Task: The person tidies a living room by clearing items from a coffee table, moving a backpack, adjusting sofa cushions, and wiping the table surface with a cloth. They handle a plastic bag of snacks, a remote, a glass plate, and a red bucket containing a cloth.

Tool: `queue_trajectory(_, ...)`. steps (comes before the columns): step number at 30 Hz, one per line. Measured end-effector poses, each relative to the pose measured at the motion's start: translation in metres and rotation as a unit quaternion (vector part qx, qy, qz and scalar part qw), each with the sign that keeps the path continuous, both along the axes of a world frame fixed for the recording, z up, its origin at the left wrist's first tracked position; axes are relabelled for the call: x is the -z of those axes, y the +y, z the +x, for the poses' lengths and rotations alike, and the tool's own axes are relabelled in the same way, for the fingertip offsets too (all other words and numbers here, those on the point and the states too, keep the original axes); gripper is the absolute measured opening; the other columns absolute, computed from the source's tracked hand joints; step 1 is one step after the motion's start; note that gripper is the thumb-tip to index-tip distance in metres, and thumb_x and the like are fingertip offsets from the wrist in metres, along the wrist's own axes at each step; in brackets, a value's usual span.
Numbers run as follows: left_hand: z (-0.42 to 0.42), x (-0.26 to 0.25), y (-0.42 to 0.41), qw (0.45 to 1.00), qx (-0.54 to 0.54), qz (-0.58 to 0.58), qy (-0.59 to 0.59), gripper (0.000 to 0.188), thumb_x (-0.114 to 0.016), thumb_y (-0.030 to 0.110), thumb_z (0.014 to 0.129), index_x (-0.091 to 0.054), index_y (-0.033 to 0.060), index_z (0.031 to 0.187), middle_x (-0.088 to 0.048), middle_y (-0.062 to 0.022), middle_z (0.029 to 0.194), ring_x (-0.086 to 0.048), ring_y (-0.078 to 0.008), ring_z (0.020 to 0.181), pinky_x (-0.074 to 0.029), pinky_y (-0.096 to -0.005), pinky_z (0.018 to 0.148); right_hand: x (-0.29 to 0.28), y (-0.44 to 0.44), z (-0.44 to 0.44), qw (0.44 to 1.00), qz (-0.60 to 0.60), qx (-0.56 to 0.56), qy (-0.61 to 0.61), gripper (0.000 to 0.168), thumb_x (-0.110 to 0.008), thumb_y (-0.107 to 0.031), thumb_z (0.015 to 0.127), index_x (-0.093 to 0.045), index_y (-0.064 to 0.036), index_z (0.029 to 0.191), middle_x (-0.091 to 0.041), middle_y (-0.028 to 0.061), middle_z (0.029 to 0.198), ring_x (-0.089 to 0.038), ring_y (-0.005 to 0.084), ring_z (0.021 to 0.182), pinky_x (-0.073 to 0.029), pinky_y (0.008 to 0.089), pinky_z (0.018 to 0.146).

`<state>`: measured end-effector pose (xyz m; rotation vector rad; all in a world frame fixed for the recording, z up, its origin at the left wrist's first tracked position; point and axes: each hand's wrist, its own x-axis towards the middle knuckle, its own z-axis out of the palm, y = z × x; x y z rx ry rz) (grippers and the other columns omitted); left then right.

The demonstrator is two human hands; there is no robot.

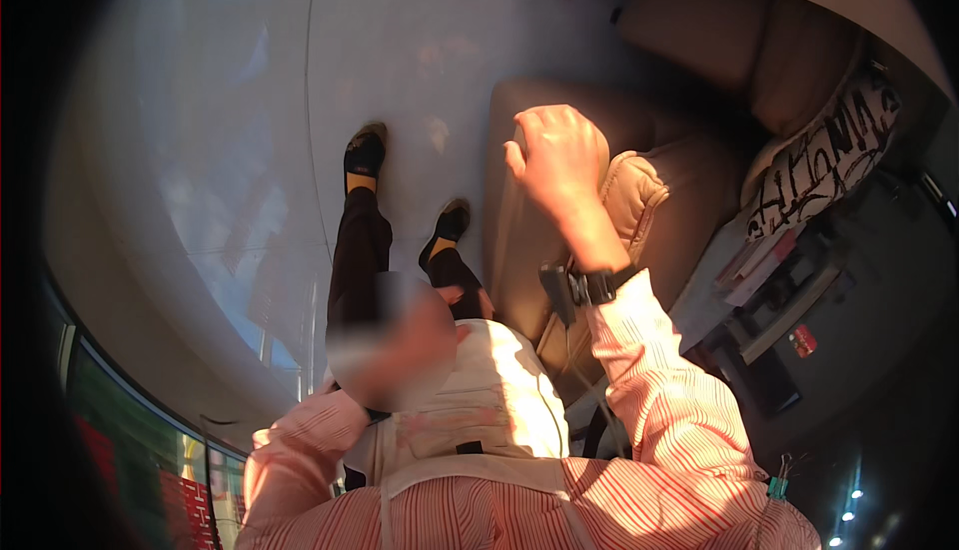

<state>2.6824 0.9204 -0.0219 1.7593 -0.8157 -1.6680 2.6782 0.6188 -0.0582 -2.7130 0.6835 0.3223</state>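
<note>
My right hand (558, 160) is over the near end of a brown leather sofa (517, 250), back of the hand up and fingers bent down out of sight. Whether it touches the leather or grips anything cannot be told. A black strap (596, 288) with a small device and a thin cable circles the right wrist. My left hand (408, 351) is in front of a pale apron (464, 430); a round blurred patch covers most of it, so its grip is hidden.
A smooth grey floor (419, 48) lies around my dark shoes (365, 149). A patterned cushion (824, 160) leans on the sofa at the right. Behind it are papers (757, 265) and a small red item (802, 341). A window (127, 415) curves along the lower left.
</note>
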Motion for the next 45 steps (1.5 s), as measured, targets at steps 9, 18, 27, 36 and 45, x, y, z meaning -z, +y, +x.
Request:
queue_trajectory(9, -0.07, 0.063, -0.077, 0.99, -0.081, -0.032, 0.107, 0.098, -0.078, 0.038, 0.074, -0.024, -0.0025, 0.145, -0.034, -0.0234, 0.144, -0.033, -0.0332, 0.136, -0.028, -0.0426, 0.113, -0.12, 0.142, -0.15, 0.851, 0.434, 0.295, 0.018, 0.012, -0.066, -0.001, 0.08, -0.063, -0.002, 0.092, -0.061, 0.0063, 0.083, -0.057, 0.0184, 0.079, -0.048, 0.0289, 0.068)
queue_trajectory(18, -0.058, 0.034, -0.127, 0.978, -0.147, 0.001, 0.15, 0.1, -0.08, 0.03, 0.075, -0.017, 0.0014, 0.148, -0.032, -0.0199, 0.145, -0.036, -0.0315, 0.133, -0.032, -0.0436, 0.11, -0.125, 0.301, -0.357, 0.299, 0.612, 0.732, -0.019, 0.013, -0.063, -0.006, 0.086, -0.065, -0.002, 0.099, -0.066, 0.0062, 0.091, -0.062, 0.0147, 0.079, -0.051, 0.0272, 0.072)
queue_trajectory(27, -0.076, 0.034, -0.144, 0.962, -0.203, 0.001, 0.185, 0.092, -0.074, 0.032, 0.082, -0.016, 0.0086, 0.149, -0.033, -0.0108, 0.145, -0.033, -0.0245, 0.135, -0.04, -0.0415, 0.105, -0.095, 0.495, -0.469, -0.031, 0.238, 0.969, -0.057, 0.017, -0.063, -0.019, 0.086, -0.062, -0.004, 0.095, -0.064, 0.0068, 0.086, -0.061, 0.0174, 0.074, -0.052, 0.031, 0.068)
queue_trajectory(36, -0.067, 0.029, -0.159, 0.965, -0.148, 0.061, 0.206, 0.084, -0.07, 0.045, 0.085, -0.022, 0.0125, 0.145, -0.04, -0.0088, 0.138, -0.047, -0.0239, 0.123, -0.048, -0.0417, 0.095, -0.032, 0.542, -0.435, -0.128, 0.081, 0.972, -0.179, 0.024, -0.061, -0.025, 0.087, -0.06, -0.005, 0.101, -0.063, 0.0068, 0.093, -0.06, 0.0178, 0.079, -0.051, 0.0311, 0.071)
queue_trajectory(45, -0.044, 0.04, -0.165, 0.97, -0.078, 0.138, 0.182, 0.07, -0.069, 0.042, 0.087, -0.033, 0.0129, 0.139, -0.046, -0.0067, 0.134, -0.05, -0.0212, 0.12, -0.048, -0.0417, 0.095, -0.008, 0.538, -0.427, -0.127, -0.025, 0.964, -0.231, 0.03, -0.059, -0.03, 0.089, -0.058, -0.007, 0.108, -0.062, 0.0068, 0.1, -0.06, 0.0182, 0.085, -0.05, 0.0312, 0.075)
